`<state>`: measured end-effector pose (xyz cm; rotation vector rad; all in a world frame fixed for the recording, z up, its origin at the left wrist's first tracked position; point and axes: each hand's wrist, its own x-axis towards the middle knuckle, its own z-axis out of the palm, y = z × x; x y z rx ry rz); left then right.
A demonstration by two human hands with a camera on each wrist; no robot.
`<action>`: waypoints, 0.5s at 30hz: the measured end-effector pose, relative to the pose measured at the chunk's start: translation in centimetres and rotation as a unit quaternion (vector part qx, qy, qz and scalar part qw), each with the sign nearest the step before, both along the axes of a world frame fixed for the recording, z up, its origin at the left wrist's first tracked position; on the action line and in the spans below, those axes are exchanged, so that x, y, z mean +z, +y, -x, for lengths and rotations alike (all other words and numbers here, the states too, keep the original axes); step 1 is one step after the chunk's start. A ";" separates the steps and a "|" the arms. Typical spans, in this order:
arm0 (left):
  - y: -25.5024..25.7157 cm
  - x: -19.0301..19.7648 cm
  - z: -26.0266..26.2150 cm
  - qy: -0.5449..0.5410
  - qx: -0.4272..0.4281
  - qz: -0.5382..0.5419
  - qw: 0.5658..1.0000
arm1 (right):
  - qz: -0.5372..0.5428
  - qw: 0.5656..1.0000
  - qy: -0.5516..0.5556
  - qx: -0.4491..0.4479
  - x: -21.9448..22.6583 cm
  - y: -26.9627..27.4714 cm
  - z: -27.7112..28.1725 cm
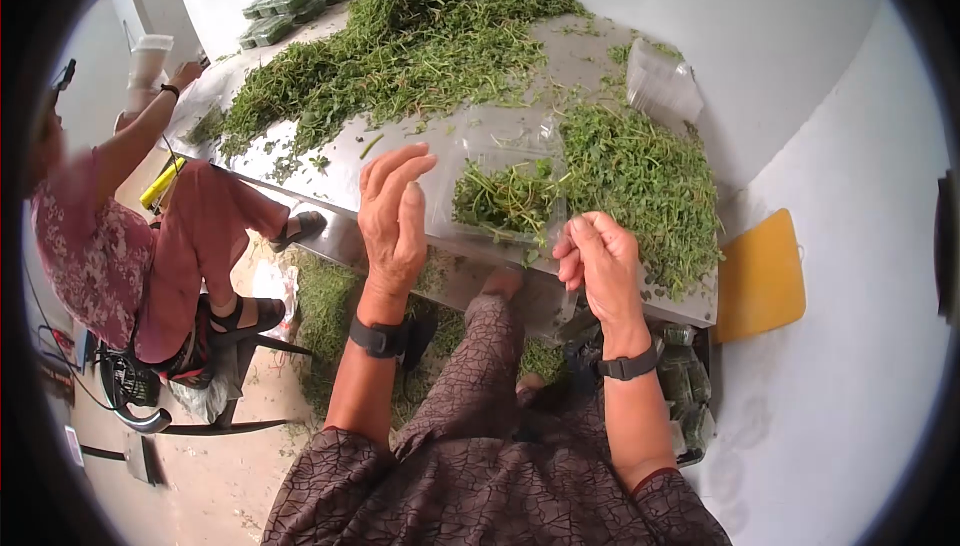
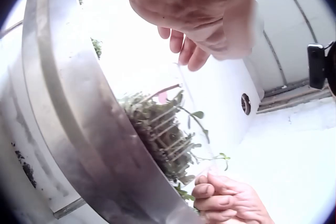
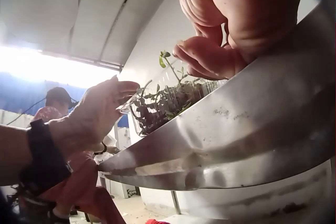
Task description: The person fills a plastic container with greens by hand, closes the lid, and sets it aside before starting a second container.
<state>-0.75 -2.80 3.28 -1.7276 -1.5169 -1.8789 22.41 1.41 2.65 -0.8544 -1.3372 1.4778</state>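
A clear plastic clamshell box (image 1: 492,235) filled with leafy green sprigs (image 1: 505,194) lies at the table's near edge, its lid raised behind. My right hand (image 1: 608,264) pinches the box's near right corner between thumb and curled fingers, also visible in the left wrist view. One sprig sticks out over the rim beside that hand. To the left of the box my left hand (image 1: 395,214) is raised with its fingers extended and holds nothing. In the right wrist view those fingertips are right at the box's left edge.
A large heap of greens (image 1: 420,51) covers the table's back, and a smaller pile (image 1: 645,181) lies at right beside stacked clear containers (image 1: 662,84). Packed boxes (image 1: 290,8) sit at the back left. Another person (image 1: 110,216) sits at left. A yellow board (image 1: 765,276) leans at right.
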 end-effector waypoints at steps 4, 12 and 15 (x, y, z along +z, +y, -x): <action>-0.5 2.0 -2.0 0.222 -0.076 0.100 0.967 | -0.027 0.999 -0.025 0.002 -0.4 -0.2 0.3; -0.2 2.4 -3.7 0.333 -0.047 0.229 0.913 | -0.047 0.999 -0.019 0.005 -0.6 -0.6 0.2; -0.4 3.6 -4.3 0.328 -0.054 0.267 0.905 | -0.053 0.998 -0.016 0.009 -0.6 -0.5 0.3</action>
